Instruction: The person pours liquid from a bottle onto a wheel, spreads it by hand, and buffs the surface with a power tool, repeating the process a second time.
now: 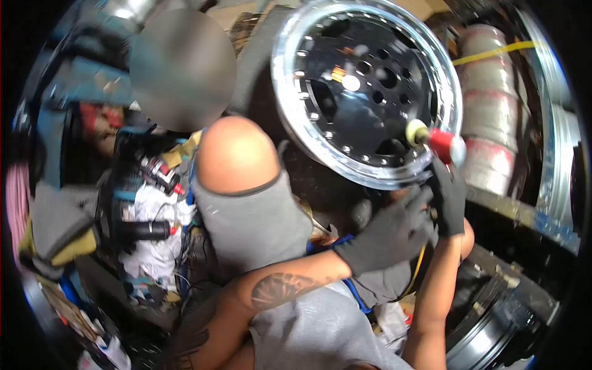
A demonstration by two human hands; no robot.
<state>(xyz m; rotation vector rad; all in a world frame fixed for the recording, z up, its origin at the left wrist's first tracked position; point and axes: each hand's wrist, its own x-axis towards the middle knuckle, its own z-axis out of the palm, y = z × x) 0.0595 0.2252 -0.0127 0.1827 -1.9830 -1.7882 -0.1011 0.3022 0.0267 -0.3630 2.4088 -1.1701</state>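
Observation:
A wheel rim (370, 123) with a black, glossy centre and a bright polished lip stands tilted in front of me. My right hand (450, 197), in a dark glove, is closed around a small red-and-silver polisher (445, 145) with a round yellow pad. The pad is at the lower right of the wheel's black face; blur hides whether it touches. My left hand (394, 231), also gloved, lies just below the wheel's lower edge, close beside my right hand. Its fingers are extended and partly apart, with nothing visible in them.
On the left, a dark crate (126, 185) holds a black bottle (148, 230) and white cloths (148, 262). Stacked silvery cylinders (490, 105) stand right of the wheel, crossed by a yellow hose (493, 54). Another rim (487, 339) sits at the lower right.

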